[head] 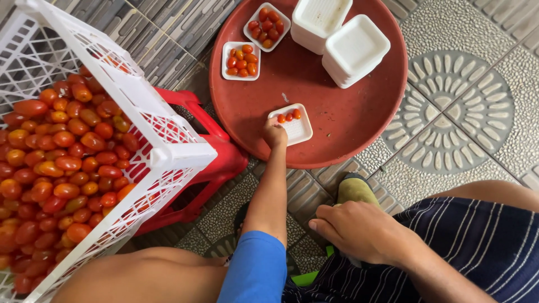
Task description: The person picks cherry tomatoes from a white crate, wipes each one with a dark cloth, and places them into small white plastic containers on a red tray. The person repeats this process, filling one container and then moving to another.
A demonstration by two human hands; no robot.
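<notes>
The left hand [274,133] is clenched at the small white tray [292,124] with three tomatoes [288,116] on the red round tray [359,120]; the right hand [359,230] rests released on the knee

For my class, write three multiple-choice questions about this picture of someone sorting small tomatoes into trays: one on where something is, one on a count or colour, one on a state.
1. Where does the white crate of tomatoes rest?
A. tilted on a red stool
B. on the round tray
C. on the person's lap

2. How many tomatoes lie in the small tray by the left hand?
A. none
B. three
C. ten

3. What is the right hand doing?
A. holding a tomato
B. lifting a tray
C. resting on the striped shorts, empty

Answers: 1 A, the crate leans on the stool. 2 B, three sit at its edge. 3 C, it holds nothing.
</notes>
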